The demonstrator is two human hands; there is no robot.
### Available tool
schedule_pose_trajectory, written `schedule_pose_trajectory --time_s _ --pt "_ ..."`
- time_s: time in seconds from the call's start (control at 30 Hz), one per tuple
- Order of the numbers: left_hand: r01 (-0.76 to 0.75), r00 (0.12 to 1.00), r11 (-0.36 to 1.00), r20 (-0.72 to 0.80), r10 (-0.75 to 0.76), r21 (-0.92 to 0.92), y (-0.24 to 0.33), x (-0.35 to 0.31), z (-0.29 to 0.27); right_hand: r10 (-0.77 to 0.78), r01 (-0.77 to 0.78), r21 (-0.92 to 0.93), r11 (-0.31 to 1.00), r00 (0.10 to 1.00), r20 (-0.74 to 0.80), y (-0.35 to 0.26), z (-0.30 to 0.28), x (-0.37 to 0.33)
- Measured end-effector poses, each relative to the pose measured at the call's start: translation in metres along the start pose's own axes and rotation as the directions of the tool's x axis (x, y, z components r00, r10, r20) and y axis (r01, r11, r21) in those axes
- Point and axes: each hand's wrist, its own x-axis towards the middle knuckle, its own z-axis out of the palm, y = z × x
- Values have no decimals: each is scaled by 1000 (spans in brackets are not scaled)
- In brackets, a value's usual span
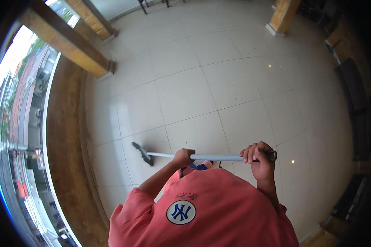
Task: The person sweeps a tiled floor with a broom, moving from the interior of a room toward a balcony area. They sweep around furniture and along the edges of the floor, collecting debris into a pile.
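My left fingers (pixel 184 154) wrapped round the broom (pixel 218 157) partway along, my right fingers (pixel 251 154) gripping it near its end, the dark head (pixel 143 154) down by the tiled floor (pixel 185 90) to my left

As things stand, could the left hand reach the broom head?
Probably not without shifting: the left hand is closed around the handle, with a bare stretch of it between fingers and broom head. Nothing visible blocks that stretch, though.

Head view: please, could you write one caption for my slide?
Left grip and right grip hold a pale broom pole, its dark brush head down by the tiled floor.
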Motion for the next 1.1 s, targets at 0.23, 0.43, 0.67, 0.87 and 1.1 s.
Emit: schedule_pose_trajectory --time_s 0.23,0.43,0.67,0.87,1.1 --pt "-360 902 912 -323 287 -195 79 66 7 -324 416 -260 871 886 333 -58 44 -6" --pt "-581 724 810 -502 473 -74 94 87 -8 -301 807 -321 496 506 808 -53 78 -32" --pt "-490 784 864 -493 378 -116 133 -49 -49 -274 543 215 811 30 961 -151 88 -36" --pt "-133 786 970 -618 -21 -202 44 -176 -20 -344 180 322 929 741 577 -64 113 -54" --pt "206 639 903 -647 -416 -377 -67 -240 62 38 -120 86 989 772 635 69 190 -76"
